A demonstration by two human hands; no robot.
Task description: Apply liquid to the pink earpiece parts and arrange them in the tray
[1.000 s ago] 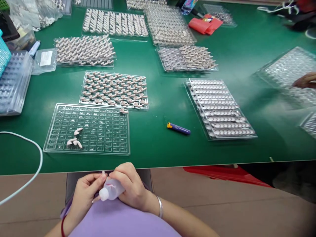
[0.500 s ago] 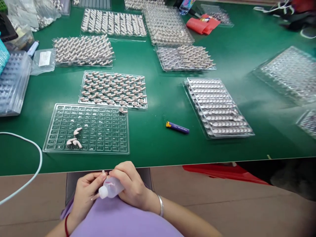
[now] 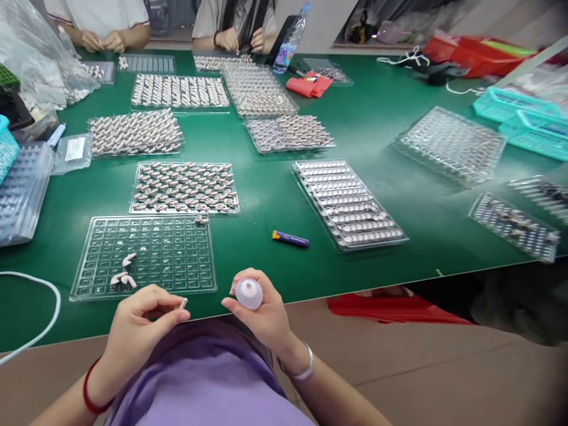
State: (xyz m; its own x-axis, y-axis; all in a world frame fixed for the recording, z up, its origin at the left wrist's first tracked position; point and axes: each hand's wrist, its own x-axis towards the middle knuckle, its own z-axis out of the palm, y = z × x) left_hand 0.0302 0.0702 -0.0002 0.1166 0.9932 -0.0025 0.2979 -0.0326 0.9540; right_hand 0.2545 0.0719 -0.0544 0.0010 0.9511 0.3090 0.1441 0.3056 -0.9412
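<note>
My left hand (image 3: 144,322), in front of the near tray, pinches a white earbud shell (image 3: 183,303) between thumb and forefinger; most of the shell is hidden by the fingers. To the right, my right hand (image 3: 266,310) is wrapped around a translucent squeeze bottle (image 3: 249,294), which points almost end-on at me. Beyond my left hand lies a clear compartment tray (image 3: 186,254). Three loose white earbud shells (image 3: 128,280) rest in its left part, and one more shell (image 3: 201,219) sits at its far right corner.
Behind the near tray stands a tray full of shells (image 3: 185,188). A purple lighter (image 3: 290,239) lies right of the near tray, beside a slanted tray of white pieces (image 3: 350,204). A white cable (image 3: 55,313) curves at left. Two people's hands (image 3: 228,39) show across the table.
My hands have come apart and risen to the table edge. The bottle has moved right and turned end-on. The view has tilted up, bringing co-workers and turquoise baskets into sight.
</note>
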